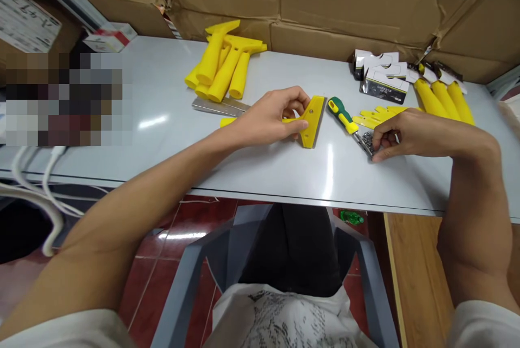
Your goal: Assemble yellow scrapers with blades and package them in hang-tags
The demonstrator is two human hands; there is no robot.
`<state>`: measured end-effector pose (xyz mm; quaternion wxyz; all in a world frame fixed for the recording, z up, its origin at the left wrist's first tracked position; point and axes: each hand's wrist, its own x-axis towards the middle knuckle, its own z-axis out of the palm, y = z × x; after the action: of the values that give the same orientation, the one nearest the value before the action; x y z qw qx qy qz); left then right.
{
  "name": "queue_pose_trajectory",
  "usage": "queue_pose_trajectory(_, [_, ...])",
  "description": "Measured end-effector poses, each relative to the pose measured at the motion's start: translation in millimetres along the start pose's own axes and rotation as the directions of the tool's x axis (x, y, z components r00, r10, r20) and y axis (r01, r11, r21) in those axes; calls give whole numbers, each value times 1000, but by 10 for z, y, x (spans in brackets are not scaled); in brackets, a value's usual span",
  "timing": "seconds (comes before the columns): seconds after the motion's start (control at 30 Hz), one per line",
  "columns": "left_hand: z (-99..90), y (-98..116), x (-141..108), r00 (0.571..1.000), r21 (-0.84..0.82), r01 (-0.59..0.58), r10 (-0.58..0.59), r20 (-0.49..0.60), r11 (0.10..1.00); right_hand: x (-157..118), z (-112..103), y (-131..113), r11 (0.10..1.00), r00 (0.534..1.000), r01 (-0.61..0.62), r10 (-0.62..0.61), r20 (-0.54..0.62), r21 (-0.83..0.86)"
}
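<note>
My left hand (280,115) is closed around a yellow scraper (312,124), its wide head and thin metal blade facing right. Two small screws or holes show on the head. At a small pile of metal screws (366,139), my right hand (396,136) has its thumb and fingers pinched together; what they hold, if anything, is too small to make out. A green and yellow screwdriver (343,116) lies between both hands, its tip near the right fingertips. Flat yellow plastic pieces (377,116) lie just behind the right hand.
Several yellow scraper handles (221,63) are piled at the back, with metal blades (219,105) before them. Black and white packets (384,79) and more yellow scrapers (442,100) lie at the back right. Cardboard (325,6) walls the table's rear. White cables (51,185) hang at left.
</note>
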<state>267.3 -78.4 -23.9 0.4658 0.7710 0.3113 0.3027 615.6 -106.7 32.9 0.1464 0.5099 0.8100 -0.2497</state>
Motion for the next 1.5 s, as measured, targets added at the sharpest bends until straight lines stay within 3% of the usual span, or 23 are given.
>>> queue_pose_trajectory(0.17, [-10,0,-2,1000,-22,14,-14,5,1000,-4,-4,43,999,999,-25,26,21,-34])
queue_pose_trajectory(0.37, [-24,-4,-6,1000,-25,29,-28,5,999,5,-11,151,999,999,-17,15,-31,-50])
queue_pose_trajectory(0.67, [-20,-15,-1,1000,-41,16,-16,11,999,-10,-46,139,999,1000,-25,24,-8,-36])
queue_pose_trajectory(0.93, [-13,9,-11,997,-107,63,-58,47,992,-75,-74,17,999,972,-21,11,-237,-40])
queue_pose_trajectory(1.23, [-24,18,-17,996,-88,81,-76,55,993,-48,-63,9,1000,979,-16,16,-204,2])
queue_pose_trajectory(1.5, [-11,-11,-9,996,-104,81,-77,47,991,-16,33,-167,982,938,184,-190,-290,-48])
